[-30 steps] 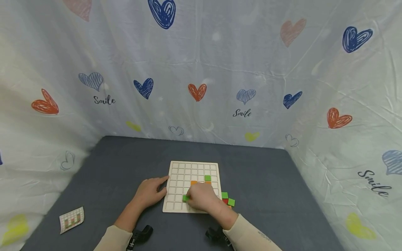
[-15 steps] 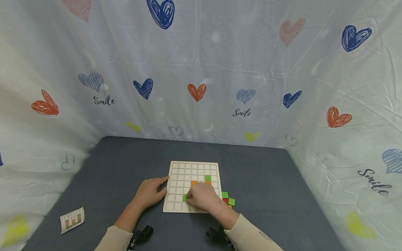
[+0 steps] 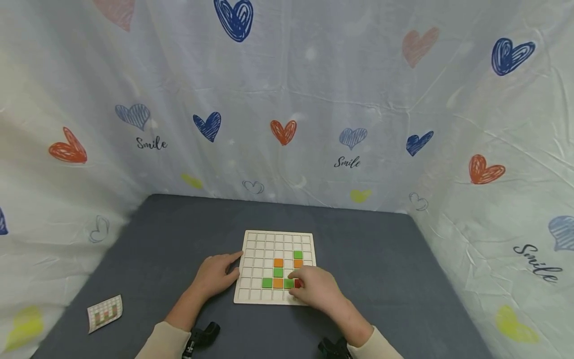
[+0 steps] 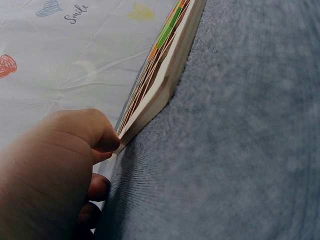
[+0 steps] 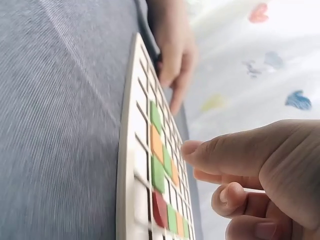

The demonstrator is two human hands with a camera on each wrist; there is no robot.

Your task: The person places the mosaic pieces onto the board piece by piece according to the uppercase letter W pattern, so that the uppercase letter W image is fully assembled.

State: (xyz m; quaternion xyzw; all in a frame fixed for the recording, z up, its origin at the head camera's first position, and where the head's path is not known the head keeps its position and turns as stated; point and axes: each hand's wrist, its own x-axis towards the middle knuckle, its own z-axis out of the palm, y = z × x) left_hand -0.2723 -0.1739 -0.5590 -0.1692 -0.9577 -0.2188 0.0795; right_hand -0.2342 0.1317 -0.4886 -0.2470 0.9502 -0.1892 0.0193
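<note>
A pale gridded board (image 3: 255,249) lies on the table with green, orange and red square tiles in its cells. My left hand (image 3: 215,274) rests at the board's left edge, index finger and thumb touching it. Over the lower right part of the board is my right hand (image 3: 319,288), fingers relaxed. The right wrist view shows nothing between its thumb and fingers. Below them in that view sits a red tile (image 5: 160,207), in line with a green tile (image 5: 157,175) and an orange tile (image 5: 156,142). My right hand partly covers the red tile in the head view.
A small card (image 3: 105,313) printed with a coloured grid pattern lies at the left on the dark table cloth (image 3: 193,219). A white curtain (image 3: 287,164) with hearts surrounds the table at the back and sides.
My right hand has moved right across the board and its fingers have spread. Orange and green tiles it covered now show. The loose tiles right of the board are now hidden. My left hand stays put.
</note>
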